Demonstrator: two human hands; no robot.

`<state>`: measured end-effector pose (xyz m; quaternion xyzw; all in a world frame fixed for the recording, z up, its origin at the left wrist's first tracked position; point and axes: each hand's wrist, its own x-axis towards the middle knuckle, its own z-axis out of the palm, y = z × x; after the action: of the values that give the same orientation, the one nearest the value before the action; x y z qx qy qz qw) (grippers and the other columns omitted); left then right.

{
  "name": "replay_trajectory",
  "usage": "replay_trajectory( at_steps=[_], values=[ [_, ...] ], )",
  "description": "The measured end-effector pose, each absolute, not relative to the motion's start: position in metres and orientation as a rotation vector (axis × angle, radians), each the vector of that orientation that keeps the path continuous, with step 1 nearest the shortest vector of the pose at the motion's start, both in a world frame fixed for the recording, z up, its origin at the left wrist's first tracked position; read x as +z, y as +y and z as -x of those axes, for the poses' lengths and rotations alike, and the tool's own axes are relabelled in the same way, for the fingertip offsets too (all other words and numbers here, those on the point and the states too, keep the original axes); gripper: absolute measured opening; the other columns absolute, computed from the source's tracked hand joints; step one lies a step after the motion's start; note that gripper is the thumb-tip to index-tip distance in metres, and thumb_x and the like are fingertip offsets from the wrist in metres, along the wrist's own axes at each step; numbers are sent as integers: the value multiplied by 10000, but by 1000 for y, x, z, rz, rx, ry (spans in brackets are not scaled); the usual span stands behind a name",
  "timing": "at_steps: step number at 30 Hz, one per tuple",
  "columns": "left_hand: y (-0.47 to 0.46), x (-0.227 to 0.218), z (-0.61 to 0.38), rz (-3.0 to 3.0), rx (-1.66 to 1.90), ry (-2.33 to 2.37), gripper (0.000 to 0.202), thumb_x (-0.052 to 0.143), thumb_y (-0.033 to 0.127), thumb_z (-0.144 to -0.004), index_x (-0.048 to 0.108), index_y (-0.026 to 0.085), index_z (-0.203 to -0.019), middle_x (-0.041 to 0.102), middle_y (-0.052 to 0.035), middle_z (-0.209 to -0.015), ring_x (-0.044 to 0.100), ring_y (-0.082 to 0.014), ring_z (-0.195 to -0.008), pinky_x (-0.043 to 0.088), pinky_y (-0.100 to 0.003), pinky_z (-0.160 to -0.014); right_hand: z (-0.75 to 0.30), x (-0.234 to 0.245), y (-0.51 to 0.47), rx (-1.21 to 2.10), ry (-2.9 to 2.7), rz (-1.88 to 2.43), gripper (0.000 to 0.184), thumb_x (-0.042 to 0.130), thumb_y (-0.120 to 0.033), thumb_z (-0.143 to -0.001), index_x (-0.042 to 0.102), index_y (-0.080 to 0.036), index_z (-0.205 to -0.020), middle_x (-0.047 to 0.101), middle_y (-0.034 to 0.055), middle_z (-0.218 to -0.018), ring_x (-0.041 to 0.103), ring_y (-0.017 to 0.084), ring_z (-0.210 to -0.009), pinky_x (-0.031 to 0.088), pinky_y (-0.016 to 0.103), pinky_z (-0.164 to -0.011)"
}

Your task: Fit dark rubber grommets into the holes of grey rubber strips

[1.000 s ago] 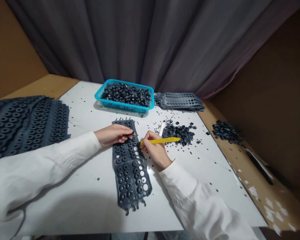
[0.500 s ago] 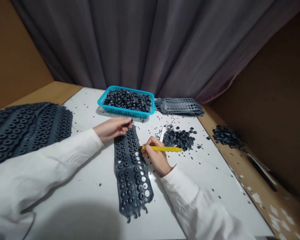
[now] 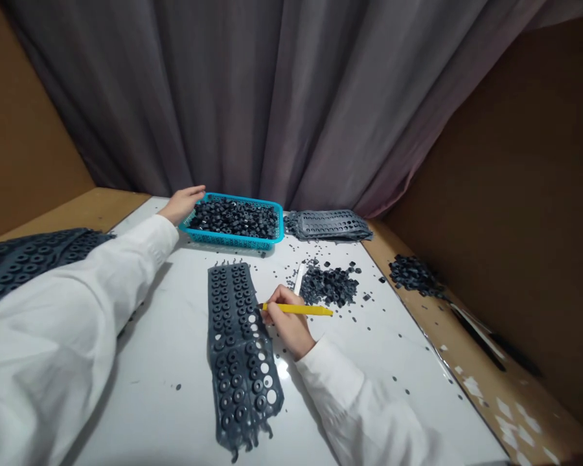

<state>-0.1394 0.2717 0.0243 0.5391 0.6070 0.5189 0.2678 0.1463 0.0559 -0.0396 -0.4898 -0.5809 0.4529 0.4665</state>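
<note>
Grip, left hand (image 3: 181, 204): fingers spread, at the left corner of a turquoise plastic basket (image 3: 233, 241) heaped with dark rubber rings (image 3: 234, 219). Grip, right hand (image 3: 287, 321): thumb and fingers pinching a yellow stick (image 3: 298, 309), its tip just beside the edge of a punched grey rubber sheet (image 3: 238, 349) lying lengthwise on a white worktop (image 3: 150, 395), near a loose pile of rubber scraps (image 3: 328, 286). Further stacked grey sheets (image 3: 34, 252) beside the left sleeve (image 3: 53, 323).
</note>
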Motion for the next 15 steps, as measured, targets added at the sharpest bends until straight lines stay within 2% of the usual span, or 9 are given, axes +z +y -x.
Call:
replay_trajectory(
  at_steps=[3,9,12,15],
  values=[
    [250,30,143,-1438,1416,1553,377,569,210,-745,629,132,-1109,661,-97,-1103,607,-177,-1017,456,-309,-917,-147,-39,55,1119,-1406,1205,115,474,-131,-671,445,-199,-584,560,-46,-487,526,108,-441,391,203,-460],
    [184,44,130,-1621,1308,1530,228,620,248,-719,683,124,-900,695,-64,-888,620,-143,-781,497,-269,-771,-149,-38,55,1069,-1408,1229,127,486,-151,-686,444,-201,-578,546,-47,-479,538,113,-472,405,207,-494],
    [180,44,150,-1525,1426,1766,252,566,236,-763,660,112,-960,677,-67,-932,586,-118,-754,488,-238,-719,-150,-41,55,1072,-1401,1224,128,491,-157,-694,448,-201,-582,556,-43,-488,527,110,-464,395,207,-486],
    [198,39,183,-1372,1446,1985,310,510,163,-769,610,69,-1047,641,-116,-1012,572,-134,-793,477,-258,-710,-150,-42,55,1109,-1386,1200,112,488,-156,-689,448,-202,-595,561,-40,-496,512,108,-445,378,207,-461]
  ],
)
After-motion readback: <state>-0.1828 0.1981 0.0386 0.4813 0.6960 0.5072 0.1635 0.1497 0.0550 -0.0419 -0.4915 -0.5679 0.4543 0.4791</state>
